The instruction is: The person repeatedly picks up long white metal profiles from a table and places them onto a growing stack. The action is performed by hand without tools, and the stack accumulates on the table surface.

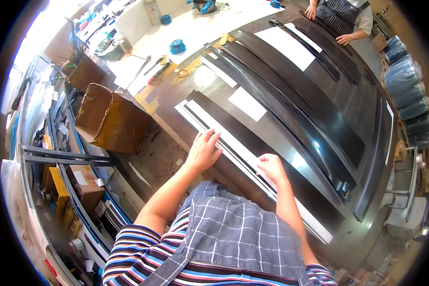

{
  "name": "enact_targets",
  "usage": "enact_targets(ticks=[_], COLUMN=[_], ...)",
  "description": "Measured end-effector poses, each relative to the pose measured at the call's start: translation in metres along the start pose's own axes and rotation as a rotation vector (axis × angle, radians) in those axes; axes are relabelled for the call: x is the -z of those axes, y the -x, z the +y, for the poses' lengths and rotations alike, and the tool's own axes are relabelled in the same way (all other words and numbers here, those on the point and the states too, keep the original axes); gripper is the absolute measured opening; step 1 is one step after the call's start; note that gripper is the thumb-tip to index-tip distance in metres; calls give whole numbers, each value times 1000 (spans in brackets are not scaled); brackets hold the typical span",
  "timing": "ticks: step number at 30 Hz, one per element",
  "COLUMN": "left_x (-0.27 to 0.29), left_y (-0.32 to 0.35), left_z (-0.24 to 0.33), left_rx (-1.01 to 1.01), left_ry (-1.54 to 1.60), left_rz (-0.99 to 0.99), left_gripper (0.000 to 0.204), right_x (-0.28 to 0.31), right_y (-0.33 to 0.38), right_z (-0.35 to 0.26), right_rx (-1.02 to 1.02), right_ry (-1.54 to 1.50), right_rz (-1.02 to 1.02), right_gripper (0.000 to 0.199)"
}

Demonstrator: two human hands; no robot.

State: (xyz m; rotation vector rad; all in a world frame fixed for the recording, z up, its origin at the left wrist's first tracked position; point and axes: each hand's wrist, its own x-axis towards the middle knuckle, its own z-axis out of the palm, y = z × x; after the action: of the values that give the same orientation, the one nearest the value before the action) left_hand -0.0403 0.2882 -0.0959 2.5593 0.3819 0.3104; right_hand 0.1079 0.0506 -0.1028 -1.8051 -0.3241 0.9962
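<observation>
Hands, two: left hand (203, 150) and right hand (270, 167) flat on one white strip (233, 143)

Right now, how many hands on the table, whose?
4. The wearer's left hand and right hand press flat on the near white strip. A co-worker's two hands rest at the far table edge. None visibly hidden.

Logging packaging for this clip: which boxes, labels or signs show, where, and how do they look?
Open cardboard box: left of the table, brown, flaps crumpled.
Smaller carton: lower left on shelving, brown with white labels.
Wrapped rolls: right edge, stacked, bluish plastic.
No screens or signs visible.
</observation>
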Motion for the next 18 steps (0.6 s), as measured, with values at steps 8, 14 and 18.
enact_targets(ticks=[8,14,18], left_x=[5,3,1], left_y=[-5,-11,-13], left_z=[-10,-17,-19], left_rx=[25,50,37], left_ry=[-31,-76,-107], left_rz=[50,94,155], left_gripper=[53,52,52], right_x=[-6,-3,-4], right_y=[-11,-11,-12], right_z=[7,6,9], right_rx=[-33,-53,-47], right_ry=[-66,-74,-84], right_rz=[-13,-31,-39], right_gripper=[9,9,9])
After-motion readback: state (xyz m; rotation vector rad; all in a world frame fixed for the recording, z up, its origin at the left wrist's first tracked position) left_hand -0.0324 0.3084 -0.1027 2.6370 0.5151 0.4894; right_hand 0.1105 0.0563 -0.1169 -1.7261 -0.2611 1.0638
